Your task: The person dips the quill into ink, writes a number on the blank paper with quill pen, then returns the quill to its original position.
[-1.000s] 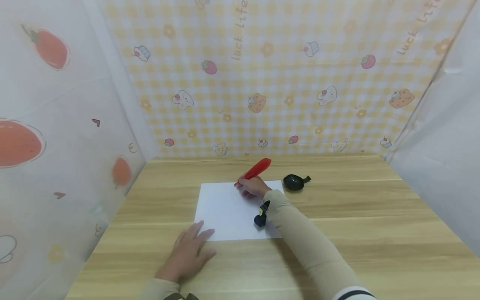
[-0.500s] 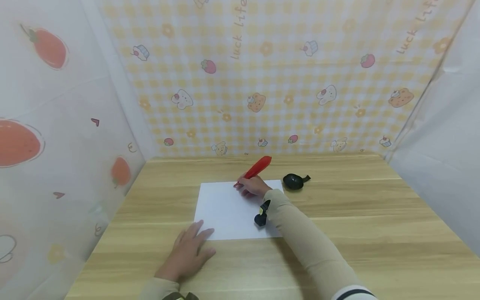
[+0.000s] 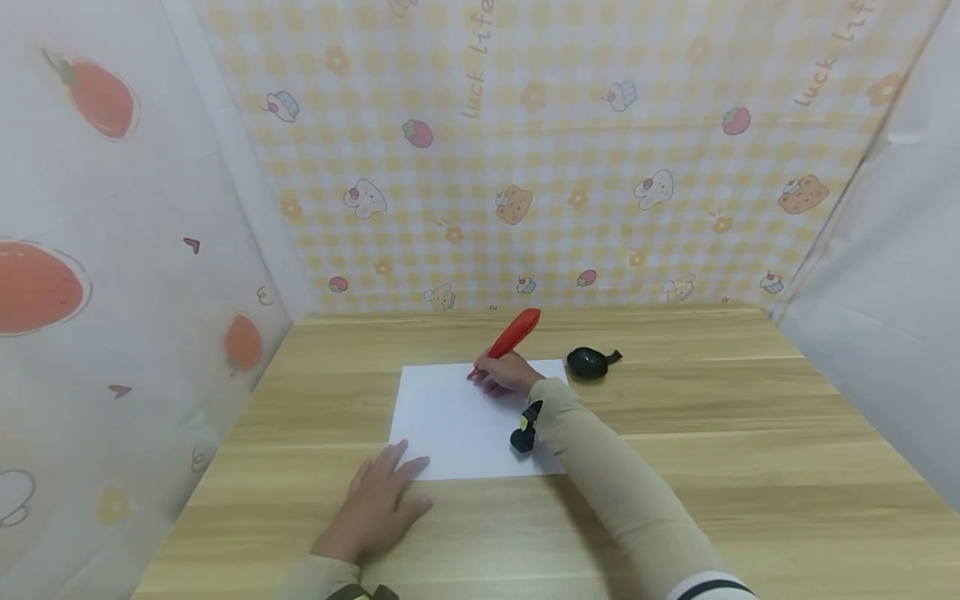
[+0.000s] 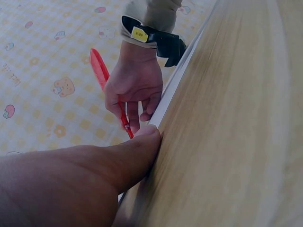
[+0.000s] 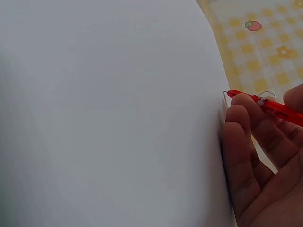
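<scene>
In the head view, my right hand (image 3: 510, 372) pinches a red pen (image 3: 516, 332) with a broad, feather-shaped top. The pen leans up and to the right, its point low over the upper part of a white sheet of paper (image 3: 438, 417). Seen from the right wrist, the fine tip of the pen (image 5: 279, 111) is right at the paper's surface (image 5: 118, 104), and the other fingers bend beside the sheet. My left hand (image 3: 378, 508) lies spread at the paper's lower left corner, fingertips on the sheet. From the left wrist, its thumb (image 4: 132, 161) reaches along the paper edge.
A glossy black rounded object with a short tail (image 3: 588, 364) lies right of the paper's upper corner. Everything rests on a wooden table (image 3: 720, 467), with a checked, printed cloth (image 3: 480, 167) behind it and white sheeting at both sides.
The pen's point has shifted slightly toward me on the paper, and the pen stands a little steeper. My left hand stays in place.
</scene>
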`<state>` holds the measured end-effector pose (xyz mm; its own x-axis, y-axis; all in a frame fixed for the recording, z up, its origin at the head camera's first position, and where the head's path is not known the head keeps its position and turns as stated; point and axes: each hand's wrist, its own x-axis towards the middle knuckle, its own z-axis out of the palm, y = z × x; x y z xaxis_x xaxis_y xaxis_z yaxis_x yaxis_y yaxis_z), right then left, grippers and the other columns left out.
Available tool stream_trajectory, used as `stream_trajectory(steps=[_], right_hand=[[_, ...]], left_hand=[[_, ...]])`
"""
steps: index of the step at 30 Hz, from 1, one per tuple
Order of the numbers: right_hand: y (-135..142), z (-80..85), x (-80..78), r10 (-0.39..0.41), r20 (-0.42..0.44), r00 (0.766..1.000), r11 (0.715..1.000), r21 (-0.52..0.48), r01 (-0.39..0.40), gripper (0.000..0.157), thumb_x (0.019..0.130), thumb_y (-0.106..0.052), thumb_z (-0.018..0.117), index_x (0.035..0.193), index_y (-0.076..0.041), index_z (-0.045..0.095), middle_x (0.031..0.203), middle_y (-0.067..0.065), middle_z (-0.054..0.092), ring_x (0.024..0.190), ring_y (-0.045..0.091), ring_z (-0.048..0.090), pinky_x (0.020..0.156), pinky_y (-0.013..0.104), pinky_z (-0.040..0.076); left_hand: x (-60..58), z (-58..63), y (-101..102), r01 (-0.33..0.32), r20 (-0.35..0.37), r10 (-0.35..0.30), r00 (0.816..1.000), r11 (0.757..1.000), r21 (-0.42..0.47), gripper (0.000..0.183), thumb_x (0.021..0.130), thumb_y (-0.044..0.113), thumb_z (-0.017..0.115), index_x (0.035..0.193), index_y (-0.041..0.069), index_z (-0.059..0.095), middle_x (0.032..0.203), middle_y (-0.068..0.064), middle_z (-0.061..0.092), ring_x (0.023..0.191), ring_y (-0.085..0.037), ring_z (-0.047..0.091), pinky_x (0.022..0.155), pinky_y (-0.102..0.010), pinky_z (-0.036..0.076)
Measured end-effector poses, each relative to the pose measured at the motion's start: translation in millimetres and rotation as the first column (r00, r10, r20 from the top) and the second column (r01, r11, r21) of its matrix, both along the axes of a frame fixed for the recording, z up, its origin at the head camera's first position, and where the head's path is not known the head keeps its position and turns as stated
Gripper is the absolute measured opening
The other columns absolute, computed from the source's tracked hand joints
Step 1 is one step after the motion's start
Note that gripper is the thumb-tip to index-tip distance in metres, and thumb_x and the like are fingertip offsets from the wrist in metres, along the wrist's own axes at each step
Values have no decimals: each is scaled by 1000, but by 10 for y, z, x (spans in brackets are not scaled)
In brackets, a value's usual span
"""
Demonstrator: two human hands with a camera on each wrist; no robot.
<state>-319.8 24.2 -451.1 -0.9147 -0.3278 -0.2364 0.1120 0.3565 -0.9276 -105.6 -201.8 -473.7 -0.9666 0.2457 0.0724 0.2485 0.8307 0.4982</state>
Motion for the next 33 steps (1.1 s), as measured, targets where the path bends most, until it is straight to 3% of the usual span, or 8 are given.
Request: stream_trajectory(steps=[33], right_hand=[[66,-6,90,49,44,998,999,14,-49,22,94,-22,55,104,-7,68,84,4,71,54,13,61,49,23,46]], left_hand=[[7,22,13,-5,23,5,1000,1000,-1,55,92,49,59,137,17,55,154,-17,30,142,-38,23,114,-60,7]])
